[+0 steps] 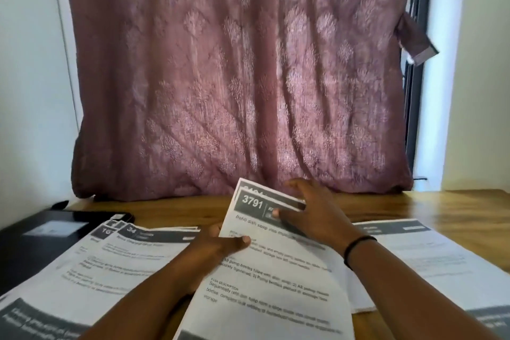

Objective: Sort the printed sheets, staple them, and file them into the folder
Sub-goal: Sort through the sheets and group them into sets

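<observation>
I hold a small stack of printed sheets (276, 273) raised over the wooden table (455, 207); the top sheet is headed 3791. My left hand (218, 246) grips the stack's left edge, thumb on top and fingers underneath. My right hand (311, 215) pinches the upper right corner, thumb on the dark header and fingers behind the sheets. A pile of sheets (105, 265) lies flat at the left, with headers 16 and 34 showing. Another printed sheet (430, 257) lies at the right. A dark folder (30, 246) lies at the far left, partly under the left pile.
A mauve patterned curtain (242, 77) hangs right behind the table's far edge. A dark phone-like object (110, 215) rests on the folder's back edge. White walls stand on both sides, and a dark window frame (416, 107) is at the right.
</observation>
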{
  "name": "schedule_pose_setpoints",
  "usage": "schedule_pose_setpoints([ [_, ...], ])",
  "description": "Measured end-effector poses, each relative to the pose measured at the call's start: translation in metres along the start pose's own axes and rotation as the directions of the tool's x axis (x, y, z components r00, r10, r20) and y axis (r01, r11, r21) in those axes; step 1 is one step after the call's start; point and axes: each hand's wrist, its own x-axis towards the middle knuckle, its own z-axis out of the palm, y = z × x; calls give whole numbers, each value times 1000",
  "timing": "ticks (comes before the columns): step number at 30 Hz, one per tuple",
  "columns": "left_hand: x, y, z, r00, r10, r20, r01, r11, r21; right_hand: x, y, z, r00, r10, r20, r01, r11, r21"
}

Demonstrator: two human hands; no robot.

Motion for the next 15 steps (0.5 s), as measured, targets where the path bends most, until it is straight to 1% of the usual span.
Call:
schedule_pose_setpoints([
  [1, 1, -1, 2, 1000, 0, 26, 0, 1000, -4, -3, -4, 3, 999, -48, 6, 49, 996, -74],
  [2, 0, -3, 5, 999, -4, 43, 4, 1000, -9, -6, -3, 8, 997, -70, 24, 72, 992, -104],
  [3, 1, -5, 6, 999, 1, 48, 0, 1000, -13, -10, -3, 10, 997, -73, 23, 75, 995, -66],
  [4, 0, -5, 9, 998, 16, 57, -15, 1000, -11, -14, -3, 11, 999, -50, 11, 50, 999, 13],
  [6, -1, -5, 13, 997, 49, 54, -50, 999, 15, -18, 2, 8, 999, 34, 3, -34, 983, 180],
  [8, 0, -6, 13, 998, 57, 27, -58, 998, 21, -17, 7, 6, 995, 103, 6, -100, 947, 305],
  [11, 2, -8, 12, 997, 73, -5, -73, 997, -5, -15, 9, 2, 993, 120, 18, -118, 919, 377],
  [15, 10, -14, 9, 993, 79, -88, -84, 995, -61, -16, 13, -2, 993, 108, 42, -116, 919, 376],
])
